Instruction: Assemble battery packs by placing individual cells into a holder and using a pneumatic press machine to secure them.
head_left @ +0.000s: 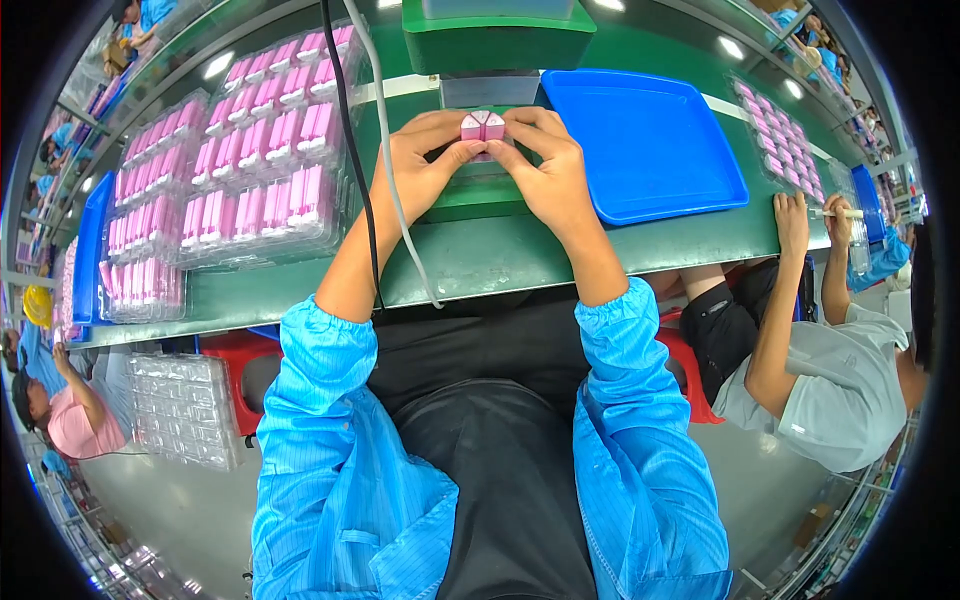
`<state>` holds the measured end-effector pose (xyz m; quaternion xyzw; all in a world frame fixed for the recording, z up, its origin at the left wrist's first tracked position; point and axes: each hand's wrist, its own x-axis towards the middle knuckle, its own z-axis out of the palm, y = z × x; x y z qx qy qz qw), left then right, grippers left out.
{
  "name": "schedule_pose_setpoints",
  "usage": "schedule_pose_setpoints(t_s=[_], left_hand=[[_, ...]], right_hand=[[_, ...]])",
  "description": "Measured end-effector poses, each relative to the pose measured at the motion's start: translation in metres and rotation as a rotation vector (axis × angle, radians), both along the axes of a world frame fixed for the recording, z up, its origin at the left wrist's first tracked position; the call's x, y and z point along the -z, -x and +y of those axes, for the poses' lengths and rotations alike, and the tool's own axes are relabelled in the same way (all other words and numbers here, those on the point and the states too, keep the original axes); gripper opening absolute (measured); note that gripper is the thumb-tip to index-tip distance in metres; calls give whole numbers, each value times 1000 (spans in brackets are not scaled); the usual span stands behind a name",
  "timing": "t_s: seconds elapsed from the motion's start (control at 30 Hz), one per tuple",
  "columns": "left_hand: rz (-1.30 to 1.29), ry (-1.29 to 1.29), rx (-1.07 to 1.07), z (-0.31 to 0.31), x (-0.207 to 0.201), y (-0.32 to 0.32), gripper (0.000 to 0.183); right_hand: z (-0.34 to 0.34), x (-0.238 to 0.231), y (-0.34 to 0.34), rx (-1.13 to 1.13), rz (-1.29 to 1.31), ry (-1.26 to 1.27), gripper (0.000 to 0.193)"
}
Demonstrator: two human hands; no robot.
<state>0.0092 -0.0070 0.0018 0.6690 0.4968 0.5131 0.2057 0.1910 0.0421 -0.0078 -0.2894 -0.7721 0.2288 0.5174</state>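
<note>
Between my two hands, over the middle of the green bench, is a small pink-and-white plastic piece point(483, 126) with dark seam lines on its face. My left hand point(425, 160) grips it from the left, thumb and fingers closed at its side. From the right, my right hand point(548, 162) pinches it the same way, the two thumbs meeting near its lower edge. Its underside is hidden by the thumbs. Stacked clear blister trays point(255, 160), filled with rows of pink-and-white pieces, stand to the left of my left hand. Beside my right hand lies a blue tray point(650, 150) with nothing in it.
A green bin point(500, 42) stands beyond my hands. A grey cable point(385, 130) and a black cable point(350, 140) hang across my left forearm. At right, a co-worker's hands point(792, 222) work near another pink-filled tray point(778, 135). Clear trays point(185, 405) stand by a red stool point(240, 375).
</note>
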Motion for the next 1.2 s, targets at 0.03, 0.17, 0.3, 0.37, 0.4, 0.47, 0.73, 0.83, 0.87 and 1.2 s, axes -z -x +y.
schedule_pose_setpoints(t_s=[0.03,0.17,0.3,0.37,0.4,0.47,0.73,0.83,0.87,1.2], left_hand=[[68,-95,-8,0,-3,-1,27],[40,-105,-67,-5,-15,-5,28],[-39,-114,18,-15,-12,4,33],[-189,-68,121,-21,-17,3,43],[-121,-69,86,-24,-19,2,50],[-106,23,-20,-23,-17,9,49],[-298,-56,-503,-82,-24,31,35],[-33,-336,-672,-107,-49,7,33],[-33,-334,-674,-113,-53,4,33],[105,-405,-58,-140,-49,-43,54]], right_hand=[[0,-2,0,-4,7,-20,22],[-11,-18,2,-30,93,13,22],[-48,-35,-5,-190,259,581,23],[-58,-32,-11,-258,310,711,25],[-61,-29,-13,-316,344,751,25],[-66,-24,-21,-428,397,832,30],[-82,6,-27,-1601,1150,1176,52],[-85,3,-20,-1830,1166,1170,52],[-86,1,-17,-1840,1154,1122,52],[-114,-45,-32,-512,366,153,40]])
